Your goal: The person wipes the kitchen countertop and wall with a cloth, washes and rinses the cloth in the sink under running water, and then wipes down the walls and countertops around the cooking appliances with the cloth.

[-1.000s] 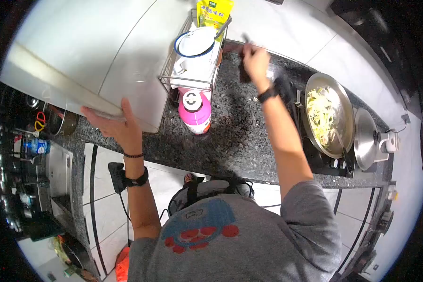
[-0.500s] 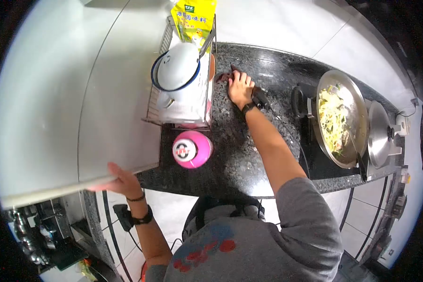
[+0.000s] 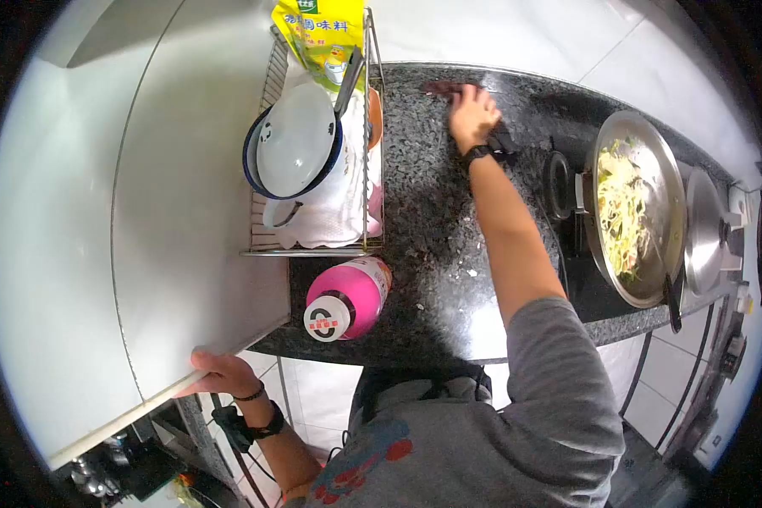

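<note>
The right arm (image 3: 512,237) and left arm (image 3: 284,453) are reaching in 2 directions.
The right hand (image 3: 472,117) is stretching forward, palm down; the left hand (image 3: 220,374) is gripping low, thumb opposing fingers.

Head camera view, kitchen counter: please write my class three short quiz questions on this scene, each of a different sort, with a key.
1. Multiple choice: what does the person's left hand hold?
A) the rim of the metal pan
B) the edge of the white panel
C) the cap of the bottle

2. True or false: the pink bottle is outside the wire rack.

3. Fill in the colour: the printed bag at the far end of the rack is mainly ____.

Key: 1. B; 2. true; 3. yellow
</note>
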Demonstrator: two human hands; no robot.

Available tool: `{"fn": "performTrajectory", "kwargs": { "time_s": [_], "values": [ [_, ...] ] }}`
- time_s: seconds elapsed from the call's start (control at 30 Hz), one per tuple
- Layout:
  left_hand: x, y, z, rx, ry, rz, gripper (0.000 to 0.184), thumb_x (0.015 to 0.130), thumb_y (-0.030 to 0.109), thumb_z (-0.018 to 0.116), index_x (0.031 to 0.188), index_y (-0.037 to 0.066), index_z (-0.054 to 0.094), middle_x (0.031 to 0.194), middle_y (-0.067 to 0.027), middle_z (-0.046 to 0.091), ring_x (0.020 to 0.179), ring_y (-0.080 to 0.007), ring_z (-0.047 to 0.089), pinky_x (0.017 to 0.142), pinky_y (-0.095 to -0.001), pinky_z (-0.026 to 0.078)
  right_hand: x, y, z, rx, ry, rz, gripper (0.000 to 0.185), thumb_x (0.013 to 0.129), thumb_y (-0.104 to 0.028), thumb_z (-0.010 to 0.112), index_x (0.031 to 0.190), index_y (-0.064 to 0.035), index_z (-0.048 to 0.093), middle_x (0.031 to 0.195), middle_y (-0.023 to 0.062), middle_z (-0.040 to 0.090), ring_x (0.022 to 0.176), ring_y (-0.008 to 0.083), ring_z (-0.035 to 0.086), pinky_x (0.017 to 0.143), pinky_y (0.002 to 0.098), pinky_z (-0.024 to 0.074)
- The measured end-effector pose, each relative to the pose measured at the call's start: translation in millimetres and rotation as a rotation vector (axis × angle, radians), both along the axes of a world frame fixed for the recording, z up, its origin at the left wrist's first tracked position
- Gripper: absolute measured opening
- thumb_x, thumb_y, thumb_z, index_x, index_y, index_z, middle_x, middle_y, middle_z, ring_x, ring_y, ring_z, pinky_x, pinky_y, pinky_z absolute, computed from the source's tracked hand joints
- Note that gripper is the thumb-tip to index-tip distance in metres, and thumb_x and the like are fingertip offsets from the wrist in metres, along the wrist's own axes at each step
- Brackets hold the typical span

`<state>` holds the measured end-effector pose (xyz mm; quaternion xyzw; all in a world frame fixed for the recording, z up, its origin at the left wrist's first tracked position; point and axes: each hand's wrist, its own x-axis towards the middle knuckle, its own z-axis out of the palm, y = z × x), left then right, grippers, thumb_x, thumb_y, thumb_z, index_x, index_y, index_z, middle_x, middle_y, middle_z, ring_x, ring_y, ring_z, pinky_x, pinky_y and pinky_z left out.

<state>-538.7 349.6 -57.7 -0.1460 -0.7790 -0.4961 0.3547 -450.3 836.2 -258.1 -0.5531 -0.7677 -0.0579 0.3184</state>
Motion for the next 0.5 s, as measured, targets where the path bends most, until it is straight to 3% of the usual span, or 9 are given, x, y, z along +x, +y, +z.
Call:
{"fn": "performTrajectory", "kwargs": {
  "time_s": [0.03, 0.07, 0.17, 0.2, 0.23, 0.3, 0.37, 0.43, 0.5],
  "values": [
    [1, 3, 0, 0.040, -0.055, -0.002, 0.085, 0.089, 0.037, 0.051, 0.136, 0.003, -0.011, 0.130, -0.0262, 0.026, 0.107, -0.0285, 0.043, 0.088, -0.0405, 0.042, 12, 9, -1, 0.001, 0.026, -0.110, 0.024, 0.080, -0.031, 0.058, 0.098, -0.0157, 0.055, 0.097, 0.0102, 0.051, 0.095, 0.0289, 0.049, 0.079, 0.0437, 0.0356],
    [2, 8, -4, 0.144, -0.069, 0.028, 0.083, 0.089, 0.034, 0.051, 0.136, 0.003, -0.011, 0.129, -0.0223, 0.029, 0.105, -0.0267, 0.043, 0.088, -0.0403, 0.042, 23, 17, -3, -0.015, 0.049, -0.234, 0.024, 0.080, -0.029, 0.058, 0.099, -0.0148, 0.054, 0.098, 0.0112, 0.051, 0.096, 0.0292, 0.048, 0.080, 0.0445, 0.0351],
    [-12, -22, -28, 0.034, 0.081, -0.077, 0.082, 0.091, 0.031, 0.048, 0.135, 0.004, -0.016, 0.121, -0.0162, 0.040, 0.100, -0.0237, 0.044, 0.089, -0.0395, 0.041, 43, 45, -6, -0.129, 0.288, -0.495, 0.022, 0.081, -0.024, 0.057, 0.100, -0.0147, 0.053, 0.100, 0.0131, 0.051, 0.098, 0.0304, 0.046, 0.082, 0.0475, 0.0338],
    [-12, -22, -29, 0.063, 0.090, -0.113, 0.072, 0.093, 0.032, 0.045, 0.135, 0.002, -0.005, 0.113, -0.0139, 0.044, 0.096, -0.0223, 0.044, 0.087, -0.0391, 0.042, 43, 47, 9, -0.132, 0.500, -0.526, 0.020, 0.082, -0.019, 0.057, 0.099, -0.0108, 0.053, 0.100, 0.0154, 0.050, 0.096, 0.0318, 0.046, 0.083, 0.0469, 0.0343],
    [-13, -21, -30, 0.092, 0.100, -0.150, 0.062, 0.094, 0.032, 0.041, 0.136, 0.001, 0.006, 0.105, -0.0116, 0.049, 0.092, -0.0208, 0.045, 0.086, -0.0387, 0.042, 44, 53, 19, 0.005, 0.770, -0.451, 0.024, 0.081, -0.018, 0.058, 0.102, -0.0058, 0.053, 0.102, 0.0164, 0.051, 0.095, 0.0352, 0.047, 0.084, 0.0447, 0.0359],
    [-7, -22, -26, 0.071, -0.065, 0.040, 0.060, 0.096, 0.021, 0.035, 0.132, -0.003, -0.006, 0.121, -0.0221, 0.037, 0.097, -0.0269, 0.048, 0.088, -0.0415, 0.043, 38, 58, 41, 0.229, 0.819, -0.366, 0.025, 0.081, -0.016, 0.058, 0.100, -0.0013, 0.054, 0.099, 0.0194, 0.050, 0.093, 0.0359, 0.047, 0.084, 0.0434, 0.0365],
    [-18, -57, -43, 0.020, -0.089, -0.030, 0.055, 0.096, 0.024, 0.036, 0.131, -0.006, 0.005, 0.116, -0.0184, 0.041, 0.094, -0.0257, 0.047, 0.089, -0.0406, 0.041, 19, 65, 40, 0.210, 0.912, -0.217, 0.022, 0.081, -0.007, 0.057, 0.100, 0.0030, 0.053, 0.099, 0.0208, 0.048, 0.093, 0.0362, 0.048, 0.083, 0.0425, 0.0396],
    [-24, -69, -45, -0.767, 0.230, 0.316, 0.053, 0.093, 0.020, 0.046, 0.127, -0.008, 0.017, 0.113, -0.0164, 0.042, 0.094, -0.0248, 0.048, 0.093, -0.0382, 0.038, 0, 57, 45, 0.180, 1.064, -0.290, 0.021, 0.080, -0.005, 0.056, 0.099, 0.0034, 0.054, 0.098, 0.0204, 0.048, 0.091, 0.0355, 0.050, 0.082, 0.0419, 0.0404],
    [-25, -66, -44, -1.160, 0.406, 0.482, 0.052, 0.091, 0.018, 0.051, 0.126, -0.009, 0.023, 0.111, -0.0154, 0.042, 0.094, -0.0244, 0.048, 0.095, -0.0371, 0.036, -15, 48, 39, 0.215, 0.986, -0.290, 0.019, 0.079, -0.004, 0.056, 0.097, 0.0038, 0.055, 0.095, 0.0199, 0.049, 0.088, 0.0357, 0.051, 0.080, 0.0419, 0.0409]
  ]
}}
